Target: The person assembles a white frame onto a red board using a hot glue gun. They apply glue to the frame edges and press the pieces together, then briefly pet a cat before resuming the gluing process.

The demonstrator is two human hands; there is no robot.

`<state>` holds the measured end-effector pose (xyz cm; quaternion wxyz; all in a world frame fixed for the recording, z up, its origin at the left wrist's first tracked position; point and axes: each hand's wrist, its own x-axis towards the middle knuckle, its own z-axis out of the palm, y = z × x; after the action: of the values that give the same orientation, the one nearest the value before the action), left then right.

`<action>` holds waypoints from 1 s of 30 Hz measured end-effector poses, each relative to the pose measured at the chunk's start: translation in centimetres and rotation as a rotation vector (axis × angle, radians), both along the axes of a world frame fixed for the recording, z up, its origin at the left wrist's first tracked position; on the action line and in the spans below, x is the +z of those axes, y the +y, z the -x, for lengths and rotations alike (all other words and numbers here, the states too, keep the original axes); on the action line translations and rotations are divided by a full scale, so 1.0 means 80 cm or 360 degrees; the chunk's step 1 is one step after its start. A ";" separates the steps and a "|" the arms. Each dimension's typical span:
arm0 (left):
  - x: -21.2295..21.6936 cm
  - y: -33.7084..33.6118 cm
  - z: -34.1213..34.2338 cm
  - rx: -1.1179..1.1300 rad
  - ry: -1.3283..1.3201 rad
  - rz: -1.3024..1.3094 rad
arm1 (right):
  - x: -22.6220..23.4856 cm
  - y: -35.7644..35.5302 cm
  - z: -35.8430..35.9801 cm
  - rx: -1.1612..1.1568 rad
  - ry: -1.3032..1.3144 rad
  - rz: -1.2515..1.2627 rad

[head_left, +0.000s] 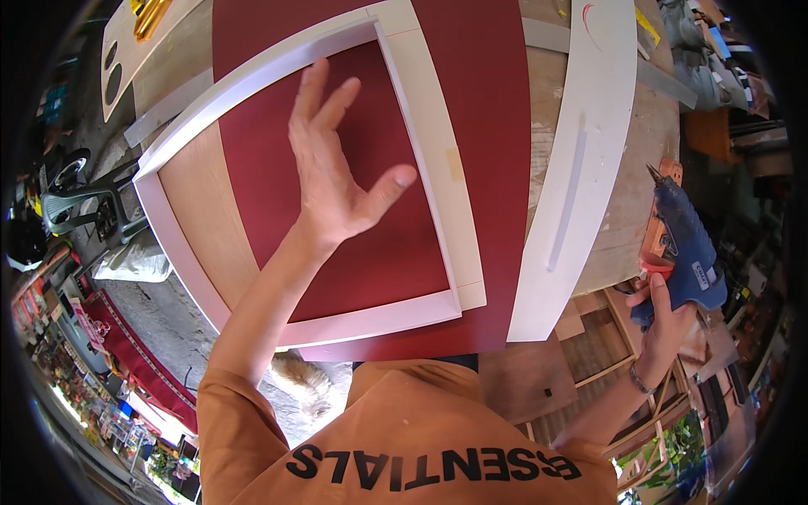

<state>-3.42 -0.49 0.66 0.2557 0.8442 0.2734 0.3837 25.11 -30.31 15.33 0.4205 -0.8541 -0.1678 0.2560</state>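
My left hand (330, 172) hovers over a white rectangular frame (259, 94), its fingers spread and nothing in them. The frame lies on a maroon board (492, 126), which shows through its opening beside a pale wood panel (206, 198). A cream strip (442, 168) runs along the frame's right side. At the far right, my right hand (662, 324) is wrapped around the handle of a blue hot glue gun (690, 231) with a red trigger. The gun's nozzle points away from me, beside an orange-brown piece (672, 171).
A long white board (602, 101) with a grey streak lies right of the maroon board on the worktable (619, 236). A wood panel with dark round holes (168, 23) sits at the far left. Beyond the left edge stands a green chair (80, 202). Wooden framework (598, 345) is at the near right.
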 end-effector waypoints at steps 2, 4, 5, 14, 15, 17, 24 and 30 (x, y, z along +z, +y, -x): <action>0.008 0.012 -0.008 0.0124 0.0069 -0.0054 | 0.002 0.010 -0.005 0.0062 0.0436 -0.0188; 0.009 0.025 -0.019 0.0222 0.0102 -0.0146 | -0.004 0.044 0.008 0.0083 0.0603 -0.0289; 0.009 0.030 -0.025 0.0265 0.0150 -0.0179 | -0.009 0.064 0.015 0.0093 0.0689 -0.0340; 0.004 0.032 -0.033 0.0314 0.0386 -0.0171 | -0.067 0.207 0.033 0.0574 0.0933 -0.0516; 0.004 0.030 -0.029 0.0292 0.0385 -0.0181 | -0.073 0.218 0.035 0.0627 0.0922 -0.0464; 0.005 0.028 -0.022 0.0248 0.0382 -0.0197 | -0.081 0.235 0.041 0.0659 0.0937 -0.0422; 0.016 -0.014 0.012 -0.0228 0.0519 -0.0181 | -0.100 0.260 0.053 0.0621 0.0956 -0.0432; -0.004 -0.044 0.016 -0.0319 0.0312 -0.0071 | -0.112 0.270 0.060 0.0703 0.0912 -0.0452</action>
<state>-4.70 -4.01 0.32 0.2460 0.9062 0.2027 0.2778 20.28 -8.68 6.34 0.4990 -0.6247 -0.2573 0.5427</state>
